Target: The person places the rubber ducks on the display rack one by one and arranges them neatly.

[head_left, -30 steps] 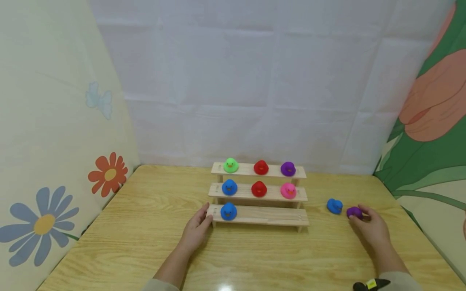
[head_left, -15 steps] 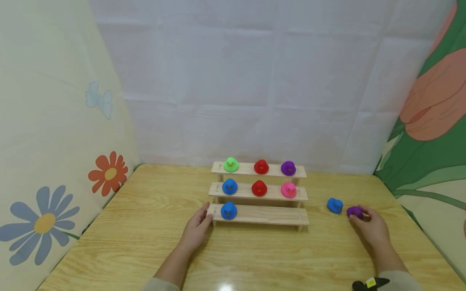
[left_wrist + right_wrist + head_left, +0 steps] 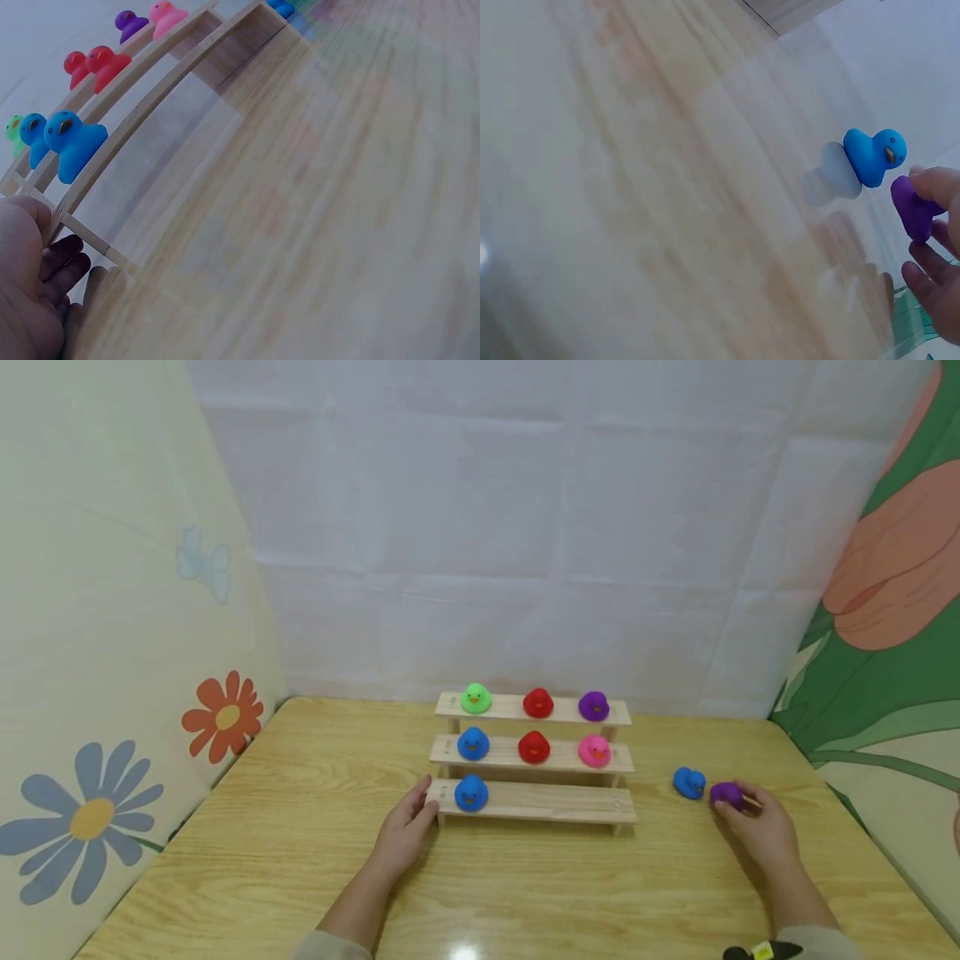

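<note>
My right hand (image 3: 771, 833) pinches a purple rubber duck (image 3: 724, 794) between thumb and fingers. In the right wrist view that purple duck (image 3: 911, 210) appears slightly off the table. Just left of it a blue rubber duck (image 3: 688, 783) sits on the tabletop. A three-step wooden stand (image 3: 555, 800) occupies the middle, and my left hand (image 3: 403, 828) grips the left end of its lowest step. The left wrist view shows the thumb on top of that end, the fingers below. One blue duck (image 3: 471, 793) sits on this lowest step, near the left hand.
The middle step carries a blue duck (image 3: 473, 743), a red duck (image 3: 534, 747) and a pink duck (image 3: 595, 751). On the top step are a green duck (image 3: 476, 699), another red duck (image 3: 538, 702) and another purple duck (image 3: 594, 706). White cloth (image 3: 465, 527) hangs behind the table (image 3: 300, 827).
My right hand has shifted slightly left with the purple duck, toward the loose blue one. My left hand and the stand have stayed in place.
</note>
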Demonstrator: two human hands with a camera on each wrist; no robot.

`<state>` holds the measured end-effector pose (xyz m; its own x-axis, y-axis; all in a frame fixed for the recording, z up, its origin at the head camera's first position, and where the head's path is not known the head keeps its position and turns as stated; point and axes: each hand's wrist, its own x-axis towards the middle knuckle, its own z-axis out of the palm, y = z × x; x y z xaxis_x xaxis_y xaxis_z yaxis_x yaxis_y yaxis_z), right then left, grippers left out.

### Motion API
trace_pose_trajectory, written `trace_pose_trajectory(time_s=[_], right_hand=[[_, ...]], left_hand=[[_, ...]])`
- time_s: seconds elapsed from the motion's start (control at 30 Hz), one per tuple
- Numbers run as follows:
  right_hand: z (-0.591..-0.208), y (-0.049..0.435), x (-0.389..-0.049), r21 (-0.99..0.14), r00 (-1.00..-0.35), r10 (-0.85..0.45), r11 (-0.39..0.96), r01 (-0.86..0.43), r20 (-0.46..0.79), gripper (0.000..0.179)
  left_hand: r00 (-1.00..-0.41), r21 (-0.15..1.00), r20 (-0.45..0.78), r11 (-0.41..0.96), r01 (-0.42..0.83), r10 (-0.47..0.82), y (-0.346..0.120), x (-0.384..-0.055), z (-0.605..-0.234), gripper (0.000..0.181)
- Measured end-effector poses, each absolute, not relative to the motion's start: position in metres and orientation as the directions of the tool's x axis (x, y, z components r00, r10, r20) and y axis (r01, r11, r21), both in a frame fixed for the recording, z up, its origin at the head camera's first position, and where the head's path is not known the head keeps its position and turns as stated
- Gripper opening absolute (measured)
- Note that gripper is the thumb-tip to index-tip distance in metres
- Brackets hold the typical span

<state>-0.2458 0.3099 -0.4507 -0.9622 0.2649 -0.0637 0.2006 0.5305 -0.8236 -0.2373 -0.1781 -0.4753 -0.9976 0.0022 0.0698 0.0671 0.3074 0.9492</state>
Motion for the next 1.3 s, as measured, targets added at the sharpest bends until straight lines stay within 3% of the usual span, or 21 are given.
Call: trace_pose_trajectory(time_s=[0.47,1.0,1.3], right_hand=[[-0.446,0.291,-0.237,-0.883,-0.954,0.294,0.431,0.186,-0.057,0.068],[-0.434,0.257,-0.233,-0.878,-0.967,0.253,0.465,0.116,0.006,0.058],[-0.433,0.235,-0.232,-0.865,-0.973,0.202,0.502,0.004,0.113,0.054]], left_hand=[[-0.999,0.951,0.053,0.304,0.051,0.002,-0.178,-0.239,-0.476,0.054],[-0.999,0.954,0.052,0.297,0.051,0.004,-0.178,-0.241,-0.478,0.054],[-0.999,0.958,0.049,0.284,0.050,0.009,-0.177,-0.239,-0.475,0.055]])
